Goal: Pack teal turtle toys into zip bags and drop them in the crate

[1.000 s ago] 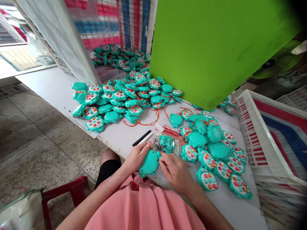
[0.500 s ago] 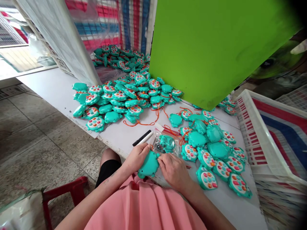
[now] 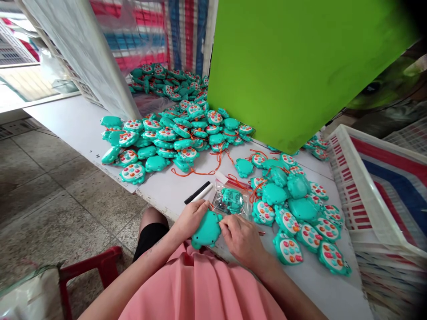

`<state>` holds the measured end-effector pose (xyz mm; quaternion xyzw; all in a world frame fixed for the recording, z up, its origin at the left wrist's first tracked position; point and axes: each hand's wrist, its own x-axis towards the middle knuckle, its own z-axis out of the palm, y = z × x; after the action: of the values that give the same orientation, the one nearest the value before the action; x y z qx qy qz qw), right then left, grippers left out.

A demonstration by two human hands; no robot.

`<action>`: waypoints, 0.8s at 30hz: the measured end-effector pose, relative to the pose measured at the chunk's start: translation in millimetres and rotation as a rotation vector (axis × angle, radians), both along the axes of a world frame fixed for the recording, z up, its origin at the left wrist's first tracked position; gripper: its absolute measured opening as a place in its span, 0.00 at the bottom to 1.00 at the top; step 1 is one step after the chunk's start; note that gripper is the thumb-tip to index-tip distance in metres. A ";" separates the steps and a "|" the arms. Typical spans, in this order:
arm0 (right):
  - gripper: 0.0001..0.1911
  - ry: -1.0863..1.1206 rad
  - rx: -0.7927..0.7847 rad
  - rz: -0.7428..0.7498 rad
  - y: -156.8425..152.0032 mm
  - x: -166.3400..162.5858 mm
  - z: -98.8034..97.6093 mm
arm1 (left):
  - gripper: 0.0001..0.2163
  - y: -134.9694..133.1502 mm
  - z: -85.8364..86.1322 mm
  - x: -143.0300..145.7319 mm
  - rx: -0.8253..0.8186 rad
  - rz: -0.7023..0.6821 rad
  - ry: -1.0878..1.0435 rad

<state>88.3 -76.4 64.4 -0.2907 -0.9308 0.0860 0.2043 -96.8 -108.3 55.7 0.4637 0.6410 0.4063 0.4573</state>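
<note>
My left hand point(image 3: 191, 218) grips a teal frog-shaped toy point(image 3: 207, 230) from its left side, back face up, at the table's near edge. My right hand point(image 3: 240, 238) is closed in a pinch on the toy's upper right corner. Just beyond the toy lies a clear plastic bag point(image 3: 231, 201) with another teal toy inside. A black and white marker point(image 3: 199, 192) lies left of the bag.
A white table point(image 3: 167, 186) carries a big heap of teal toys point(image 3: 173, 133) at the back and another pile point(image 3: 296, 209) on the right, with orange cords. A green board point(image 3: 300, 66) stands behind. A white crate point(image 3: 376, 195) sits right; a red stool point(image 3: 90, 266) left.
Both hands with the toy have shifted very slightly toward me; the pinch of the right hand stays at the toy's corner. Otherwise nothing has moved.
</note>
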 end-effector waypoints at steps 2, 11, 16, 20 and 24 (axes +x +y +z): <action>0.11 -0.001 -0.011 0.032 -0.5 0.1 0.0 | 0.18 0.1 0.7 -0.6 -0.010 0.002 -0.005; 0.11 -0.002 0.064 0.004 1.4 -2.0 -6.8 | 0.18 1.8 0.4 -1.3 -0.033 0.003 -0.047; 0.12 -0.023 0.117 -0.021 1.7 -3.1 -6.6 | 0.18 2.2 -0.2 -0.3 -0.063 0.014 -0.017; 0.12 0.000 0.098 -0.013 1.6 -3.4 -7.5 | 0.18 2.2 -1.1 -0.6 -0.054 0.010 -0.039; 0.11 0.003 0.066 0.017 1.7 -2.6 -7.8 | 0.19 1.9 -2.3 -0.8 -0.059 -0.003 -0.037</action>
<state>85.7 -74.7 56.6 -0.2757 -0.9353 0.0573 0.2144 -97.7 -106.4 53.5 0.4431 0.6434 0.3951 0.4832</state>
